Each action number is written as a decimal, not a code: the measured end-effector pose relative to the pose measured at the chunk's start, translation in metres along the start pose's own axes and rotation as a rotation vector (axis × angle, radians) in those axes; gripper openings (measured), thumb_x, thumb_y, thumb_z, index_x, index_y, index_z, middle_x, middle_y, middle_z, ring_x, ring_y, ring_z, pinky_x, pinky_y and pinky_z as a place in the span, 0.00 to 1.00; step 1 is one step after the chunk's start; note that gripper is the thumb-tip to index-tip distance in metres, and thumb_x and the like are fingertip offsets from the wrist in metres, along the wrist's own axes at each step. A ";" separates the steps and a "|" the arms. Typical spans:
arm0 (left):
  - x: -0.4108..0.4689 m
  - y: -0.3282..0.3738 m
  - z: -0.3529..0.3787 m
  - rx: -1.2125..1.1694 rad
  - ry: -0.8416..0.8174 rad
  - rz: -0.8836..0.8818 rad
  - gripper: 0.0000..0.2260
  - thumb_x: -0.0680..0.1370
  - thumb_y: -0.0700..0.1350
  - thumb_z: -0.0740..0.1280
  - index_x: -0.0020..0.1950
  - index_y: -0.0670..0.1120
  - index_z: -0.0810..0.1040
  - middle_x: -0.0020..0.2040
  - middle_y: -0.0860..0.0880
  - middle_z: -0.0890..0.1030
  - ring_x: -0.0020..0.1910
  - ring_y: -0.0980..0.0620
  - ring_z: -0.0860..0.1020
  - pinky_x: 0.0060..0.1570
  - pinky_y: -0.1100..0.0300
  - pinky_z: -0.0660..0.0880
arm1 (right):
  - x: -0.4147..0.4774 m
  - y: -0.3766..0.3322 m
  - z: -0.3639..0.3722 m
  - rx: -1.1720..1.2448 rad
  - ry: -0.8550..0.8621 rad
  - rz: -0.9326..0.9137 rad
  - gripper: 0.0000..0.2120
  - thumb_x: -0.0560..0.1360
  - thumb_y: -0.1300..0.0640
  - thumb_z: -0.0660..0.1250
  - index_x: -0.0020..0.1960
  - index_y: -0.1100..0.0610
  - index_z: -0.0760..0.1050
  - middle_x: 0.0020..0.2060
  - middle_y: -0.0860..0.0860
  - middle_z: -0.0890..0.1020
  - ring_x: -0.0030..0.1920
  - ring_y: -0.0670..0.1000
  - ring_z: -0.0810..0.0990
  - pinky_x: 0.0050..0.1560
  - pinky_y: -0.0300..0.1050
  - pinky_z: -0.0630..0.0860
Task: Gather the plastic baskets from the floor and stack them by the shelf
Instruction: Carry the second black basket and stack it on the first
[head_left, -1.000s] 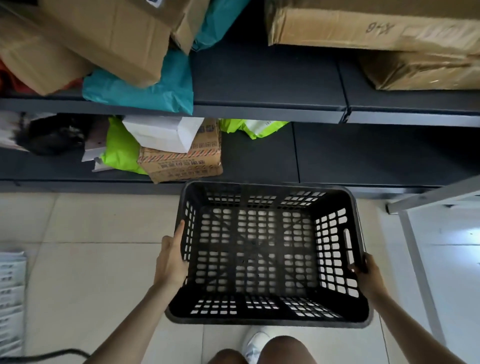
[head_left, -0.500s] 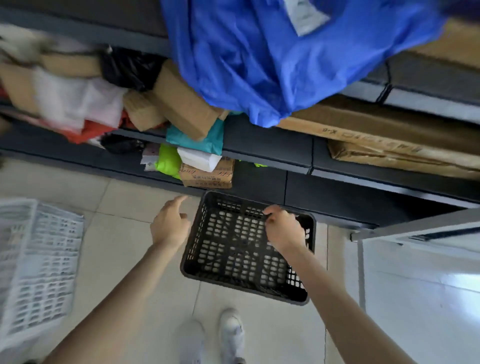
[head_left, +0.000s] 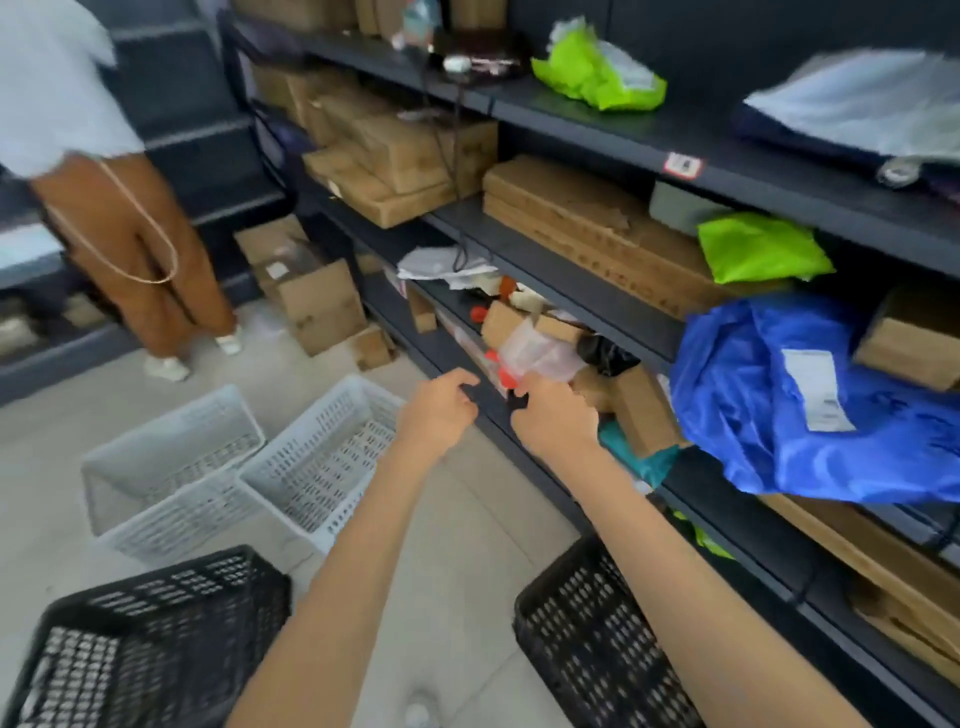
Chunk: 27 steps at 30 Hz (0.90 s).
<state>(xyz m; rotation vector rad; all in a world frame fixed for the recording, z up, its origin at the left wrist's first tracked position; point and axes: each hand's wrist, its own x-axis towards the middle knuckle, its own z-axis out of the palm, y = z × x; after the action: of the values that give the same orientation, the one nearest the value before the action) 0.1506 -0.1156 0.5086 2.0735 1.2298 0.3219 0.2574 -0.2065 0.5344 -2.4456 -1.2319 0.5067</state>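
A black plastic basket (head_left: 587, 644) stands on the floor against the foot of the dark shelf (head_left: 582, 283), under my right forearm. A second black basket (head_left: 150, 639) sits at the lower left. Two white baskets (head_left: 171, 467) (head_left: 322, 462) lie side by side on the tiles further ahead. My left hand (head_left: 439, 410) and my right hand (head_left: 553, 421) are raised in front of me near the shelf's lower edge. Both are empty, with fingers loosely curled, and neither touches a basket.
The shelf is packed with cardboard boxes, green bags and a big blue bag (head_left: 805, 400) that bulges out over the aisle. Cardboard boxes (head_left: 317, 306) sit on the floor ahead. A person in brown trousers (head_left: 135, 249) stands at the left.
I let go of the black basket, which now rests by the shelf. Both hands have lifted off it, and my view has swung up and left along the aisle.
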 end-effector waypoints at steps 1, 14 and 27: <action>-0.012 -0.010 -0.023 0.008 0.041 -0.021 0.17 0.75 0.38 0.61 0.63 0.49 0.74 0.52 0.45 0.81 0.55 0.45 0.77 0.55 0.52 0.74 | -0.005 -0.021 0.003 -0.035 -0.022 -0.064 0.16 0.73 0.61 0.60 0.61 0.56 0.70 0.59 0.58 0.77 0.60 0.62 0.75 0.55 0.52 0.72; -0.196 -0.162 -0.189 0.195 0.339 -0.411 0.21 0.72 0.37 0.62 0.64 0.50 0.72 0.58 0.44 0.80 0.59 0.42 0.77 0.56 0.50 0.74 | -0.107 -0.233 0.110 -0.348 -0.277 -0.670 0.19 0.76 0.58 0.58 0.66 0.57 0.66 0.60 0.58 0.76 0.59 0.61 0.76 0.54 0.54 0.73; -0.286 -0.318 -0.271 0.317 0.342 -0.468 0.21 0.74 0.38 0.60 0.67 0.50 0.69 0.59 0.46 0.80 0.58 0.44 0.77 0.52 0.52 0.74 | -0.169 -0.362 0.220 -0.338 -0.337 -0.746 0.17 0.77 0.59 0.57 0.65 0.56 0.65 0.59 0.57 0.77 0.59 0.60 0.76 0.55 0.53 0.71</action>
<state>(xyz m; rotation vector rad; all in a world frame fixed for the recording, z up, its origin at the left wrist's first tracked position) -0.3544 -0.1401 0.5294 1.9515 2.0364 0.2815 -0.1886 -0.1092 0.5364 -1.9432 -2.3795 0.5224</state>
